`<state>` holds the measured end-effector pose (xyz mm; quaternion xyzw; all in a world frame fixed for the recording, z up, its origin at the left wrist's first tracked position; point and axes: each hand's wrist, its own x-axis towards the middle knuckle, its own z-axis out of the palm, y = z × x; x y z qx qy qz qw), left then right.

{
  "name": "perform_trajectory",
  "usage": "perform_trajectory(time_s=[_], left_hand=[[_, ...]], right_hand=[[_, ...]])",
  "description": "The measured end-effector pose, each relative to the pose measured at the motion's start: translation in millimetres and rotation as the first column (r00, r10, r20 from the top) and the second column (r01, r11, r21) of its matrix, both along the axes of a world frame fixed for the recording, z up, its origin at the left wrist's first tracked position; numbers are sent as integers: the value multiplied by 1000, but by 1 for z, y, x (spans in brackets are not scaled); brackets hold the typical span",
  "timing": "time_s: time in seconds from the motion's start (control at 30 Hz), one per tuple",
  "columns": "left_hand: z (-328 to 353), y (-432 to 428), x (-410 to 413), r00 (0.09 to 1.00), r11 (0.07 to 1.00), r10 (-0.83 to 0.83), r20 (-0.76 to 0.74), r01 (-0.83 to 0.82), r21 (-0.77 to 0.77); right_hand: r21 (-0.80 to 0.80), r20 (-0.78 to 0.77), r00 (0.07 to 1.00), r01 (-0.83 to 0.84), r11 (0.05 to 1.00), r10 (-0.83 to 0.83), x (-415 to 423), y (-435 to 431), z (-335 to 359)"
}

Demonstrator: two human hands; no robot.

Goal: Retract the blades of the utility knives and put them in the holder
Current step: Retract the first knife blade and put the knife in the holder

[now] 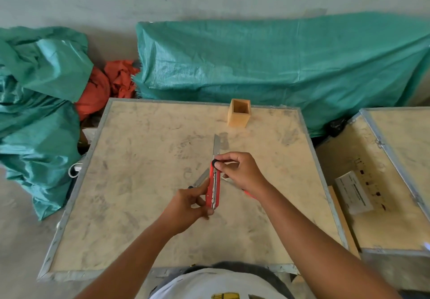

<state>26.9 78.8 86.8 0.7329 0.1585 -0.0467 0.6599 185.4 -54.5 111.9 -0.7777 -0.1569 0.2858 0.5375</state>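
Observation:
A red utility knife [214, 188] is held above the plywood table [139, 182], its long silver blade [216, 145] fully out and pointing away from me. My left hand [194, 204] grips the lower end of the red handle. My right hand [239, 171] pinches the black slider knob at the top of the handle. A second knife's blade [202, 178] lies on the table behind my left hand, and part of a third knife [249, 194] shows under my right wrist. The open wooden holder [239, 113] stands upright at the table's far edge and looks empty.
Green tarp bundles [279, 65] and orange cloth [109, 84] lie beyond and left of the table. A second wooden crate [384, 177] with a white label stands close on the right. The table has a metal rim.

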Motion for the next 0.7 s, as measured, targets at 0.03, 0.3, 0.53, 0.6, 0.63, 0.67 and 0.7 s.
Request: perform_trajectory(time_s=[0.03,0.3,0.53,0.6,0.63,0.67,0.7], left_hand=[[2,0,2,1000,1000,21,5,-21,-19],[23,15,27,984,980,173,35,-169,-102],[28,17,30,988,985,151,18,-149,-92],[29,14,29,988,985,151,22,-148,-88],[30,13,28,989,986,149,26,-146,-81],[30,12,27,989,988,143,29,-141,-70],[31,10,26,991,990,133,33,-130,-60]], right_hand=[[-3,-2,1000,-22,1000,22,2,0,3],[-43,75,965,-250,967,253,8,1,10],[-113,179,913,-352,929,368,5,-5,22],[-143,205,899,-363,921,387,3,-8,23],[-162,215,902,-346,924,375,1,-9,24],[-179,227,904,-326,928,362,-1,-9,25],[-188,244,903,-313,931,353,-2,-10,25]])
